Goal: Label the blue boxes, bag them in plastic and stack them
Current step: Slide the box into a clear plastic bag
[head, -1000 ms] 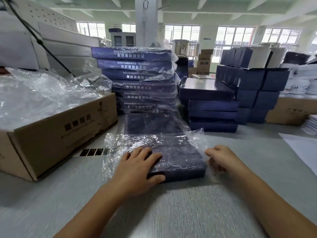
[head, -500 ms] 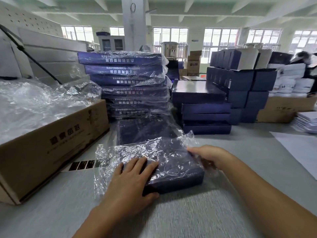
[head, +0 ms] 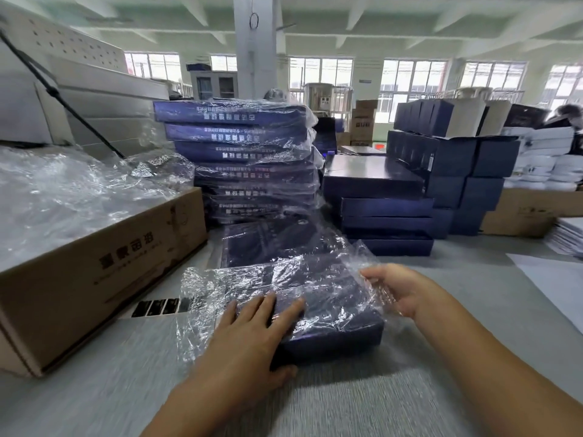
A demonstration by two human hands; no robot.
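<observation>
A flat dark blue box (head: pixel 334 329) lies on the grey table, wrapped in a crinkled clear plastic bag (head: pixel 220 285). My left hand (head: pixel 252 335) lies on the box's near left corner, fingers on top and thumb on the front side. My right hand (head: pixel 397 291) holds the bag at the box's right edge, its fingers inside the loose plastic. Behind lies another bagged box (head: pixel 271 244), and past it rises a tall stack of bagged blue boxes (head: pixel 243 159). A pile of unbagged blue boxes (head: pixel 378 203) stands to the right.
A brown carton (head: pixel 104 263) full of clear plastic bags (head: pixel 63 197) sits at the left. A strip of dark labels (head: pixel 161 307) lies beside it. More blue boxes (head: pixel 457 159), a brown carton (head: pixel 523 212) and white paper stacks (head: pixel 568 234) stand at the right.
My right hand has moved up along the box's right side into the loose plastic. My left hand stays on the near left corner. The view has shifted closer.
</observation>
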